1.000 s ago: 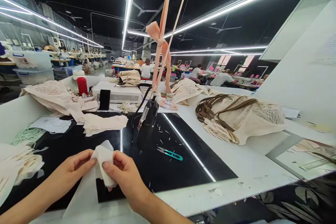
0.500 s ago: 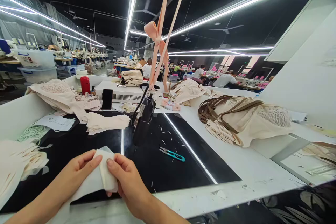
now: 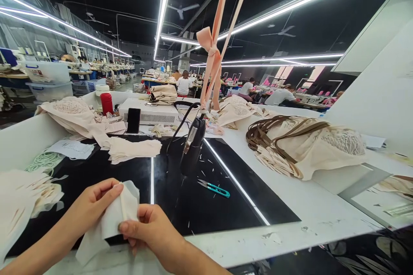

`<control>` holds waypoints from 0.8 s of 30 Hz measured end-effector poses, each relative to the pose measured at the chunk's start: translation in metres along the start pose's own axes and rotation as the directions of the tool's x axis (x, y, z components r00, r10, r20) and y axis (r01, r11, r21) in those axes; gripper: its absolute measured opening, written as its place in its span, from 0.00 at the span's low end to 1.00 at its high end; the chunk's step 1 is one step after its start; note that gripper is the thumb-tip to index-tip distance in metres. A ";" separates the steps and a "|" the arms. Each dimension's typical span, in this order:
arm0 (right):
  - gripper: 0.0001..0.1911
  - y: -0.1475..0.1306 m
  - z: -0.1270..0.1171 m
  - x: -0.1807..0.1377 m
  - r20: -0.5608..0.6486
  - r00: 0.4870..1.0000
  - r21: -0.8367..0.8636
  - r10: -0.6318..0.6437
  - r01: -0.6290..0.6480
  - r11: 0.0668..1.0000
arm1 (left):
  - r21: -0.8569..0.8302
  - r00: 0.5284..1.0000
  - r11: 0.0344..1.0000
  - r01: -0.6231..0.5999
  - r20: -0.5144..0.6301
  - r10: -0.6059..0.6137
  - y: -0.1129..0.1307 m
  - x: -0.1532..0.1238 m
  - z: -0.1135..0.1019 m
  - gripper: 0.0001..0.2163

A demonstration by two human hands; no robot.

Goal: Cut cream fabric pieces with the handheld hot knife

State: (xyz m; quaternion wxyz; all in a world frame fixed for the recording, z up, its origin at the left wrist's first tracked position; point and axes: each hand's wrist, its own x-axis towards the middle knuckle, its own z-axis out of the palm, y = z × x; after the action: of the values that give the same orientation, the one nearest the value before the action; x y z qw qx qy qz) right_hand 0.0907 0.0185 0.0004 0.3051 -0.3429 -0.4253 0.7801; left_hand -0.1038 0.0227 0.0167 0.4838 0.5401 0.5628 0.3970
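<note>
A thin white piece of fabric (image 3: 112, 219) is stretched between my two hands above the near edge of the black work surface (image 3: 245, 206). My left hand (image 3: 100, 200) pinches its upper left part between thumb and fingers. Lower down, my right hand (image 3: 148, 225) pinches its right edge, thumb on top. A cream seam or fold runs down the cloth between them, and a loose end hangs below my left hand. To the right lie teal-handled thread snips (image 3: 214, 189). Beyond them a black handheld device (image 3: 193, 146) hangs from a pink band (image 3: 211, 51).
Cream fabric strips (image 3: 134, 149) lie ahead; a fabric pile (image 3: 32, 197) sits at far left. Lace bra pieces with brown straps (image 3: 300, 146) fill the right side. A phone (image 3: 133, 120) and red bottle (image 3: 106, 103) stand at the back. Several people work at machines beyond.
My right hand has slid down along the fabric's edge, while my left hand keeps its pinch. The hanging black device and its pink band have swung to the right.
</note>
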 end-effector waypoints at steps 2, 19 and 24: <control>0.30 0.001 -0.002 -0.001 0.005 1.000 -0.021 0.003 -0.003 1.000 | 0.015 1.000 1.000 0.009 0.002 -0.009 0.003 -0.002 -0.001 0.26; 0.27 -0.010 -0.014 0.007 -0.082 0.971 0.169 -0.223 0.234 0.957 | 0.120 0.966 0.993 0.019 0.252 -0.049 0.009 -0.027 -0.007 0.19; 0.23 -0.018 -0.031 0.011 -0.128 0.960 -0.069 -0.249 0.242 0.968 | 0.216 0.984 0.976 0.023 0.167 -0.060 -0.027 -0.030 -0.032 0.21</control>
State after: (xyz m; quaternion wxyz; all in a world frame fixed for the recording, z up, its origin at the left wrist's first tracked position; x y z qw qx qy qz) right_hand 0.1125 0.0496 0.0008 0.4186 -0.3476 -0.4630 0.6997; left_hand -0.1421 -0.0072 0.0012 0.4781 0.6092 0.5693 0.2760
